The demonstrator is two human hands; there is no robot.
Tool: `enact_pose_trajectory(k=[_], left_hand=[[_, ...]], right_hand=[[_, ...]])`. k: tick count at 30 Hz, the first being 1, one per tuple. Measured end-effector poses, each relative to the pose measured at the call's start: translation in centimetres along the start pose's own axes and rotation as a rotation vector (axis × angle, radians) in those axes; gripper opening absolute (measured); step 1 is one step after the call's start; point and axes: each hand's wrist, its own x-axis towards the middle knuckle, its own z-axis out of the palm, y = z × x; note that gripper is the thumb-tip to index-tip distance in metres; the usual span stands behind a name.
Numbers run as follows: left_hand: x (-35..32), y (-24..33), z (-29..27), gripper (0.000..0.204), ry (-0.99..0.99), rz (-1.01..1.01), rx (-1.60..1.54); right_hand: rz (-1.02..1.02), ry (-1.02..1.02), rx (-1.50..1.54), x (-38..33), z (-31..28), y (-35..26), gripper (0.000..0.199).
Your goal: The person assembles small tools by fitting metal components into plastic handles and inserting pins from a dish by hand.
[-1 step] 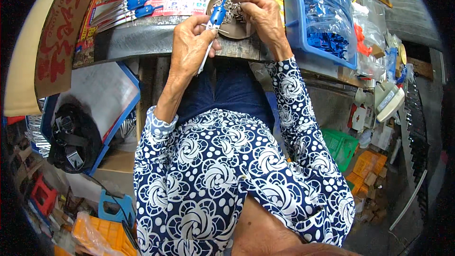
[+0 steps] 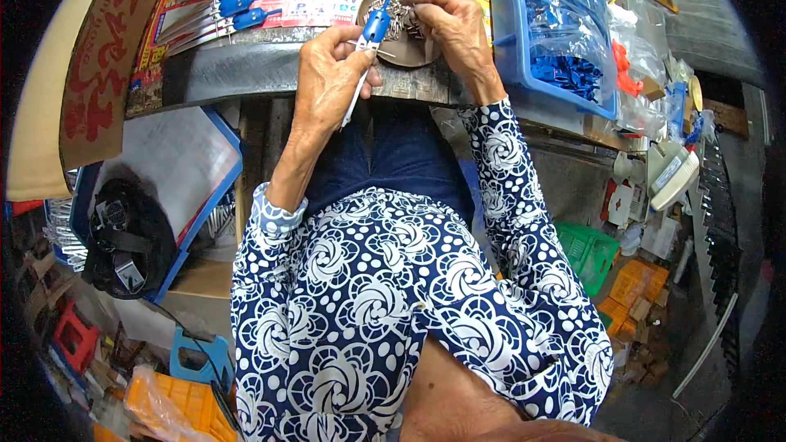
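Left hand (image 2: 327, 69) pinches slim blue-and-white piece (image 2: 376, 28); right hand (image 2: 455, 26) — hold unclear — could bump round brown dish (image 2: 416, 55), spilling silvery metal pins (image 2: 399, 20).

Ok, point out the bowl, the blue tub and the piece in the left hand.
Bowl (image 2: 419, 53), head view: bare inside, near the lower rim.
Blue tub (image 2: 510, 24), head view: left wall.
Held piece (image 2: 377, 26), head view: its blue part.

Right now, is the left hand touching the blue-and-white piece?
Touching. The head view shows it: the left hand grips the blue-and-white piece, with the thumb against its white part just below the blue section.
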Motion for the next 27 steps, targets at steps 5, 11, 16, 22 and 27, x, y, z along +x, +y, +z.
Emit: enact_pose_trajectory(k=[5, 11, 16, 22, 27], left_hand=[[0.2, 0.2, 0.0, 0.022, -0.029, -0.012, 0.036], [0.1, 0.3, 0.0, 0.022, -0.038, 0.010, 0.050], [0.0, 0.0, 0.2, 0.021, -0.005, 0.063, 0.110], [0.0, 0.0, 0.4, 0.020, 0.039, 0.094, 0.212], [0.2, -0.5, 0.6, 0.019, 0.069, 0.157, 0.269]], right_hand=[[0.016, 0.028, 0.088, -0.2, 0.2, 0.2, 0.016], [-0.108, 0.073, 0.051, -0.3, 0.6, -0.2, 0.013], [-0.133, 0.060, 0.137, -0.9, 1.2, -0.5, 0.011], [-0.151, 0.054, 0.115, -1.3, 1.7, -0.8, 0.012], [-0.135, 0.041, -0.010, -1.3, 1.6, -0.8, 0.013]])
